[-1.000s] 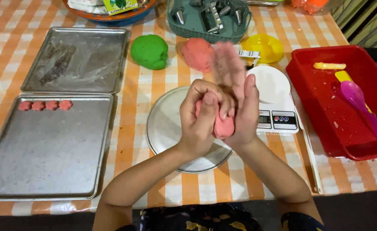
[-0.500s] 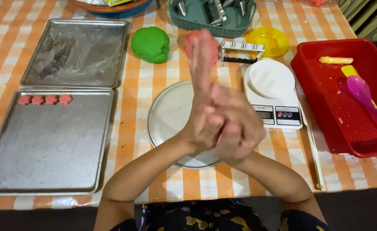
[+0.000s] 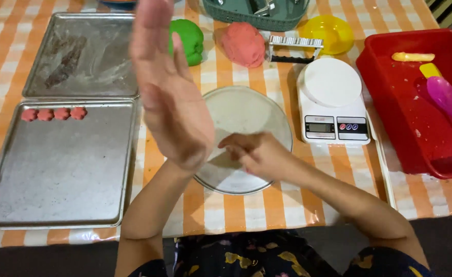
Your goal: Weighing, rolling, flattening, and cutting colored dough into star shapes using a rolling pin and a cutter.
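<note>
Pink dough no longer rolls between your hands: left hand [image 3: 172, 97] lifted flat and bare, right hand [image 3: 254, 154] curled, contents hidden, over the round plate [image 3: 267, 113]

The left hand [image 3: 172, 97] is raised open above the worktop [image 3: 246, 210], palm showing, fingers [image 3: 151, 25] stretched upward. The right hand [image 3: 257, 154] rests low over the round floured plate [image 3: 251, 110], fingers curled. Four small pink dough pieces [image 3: 53, 114] sit in a row on the near baking tray [image 3: 57, 174]. Green dough [image 3: 190, 41], pink dough [image 3: 244, 43] and a white kitchen scale [image 3: 333, 97] lie beyond.
</note>
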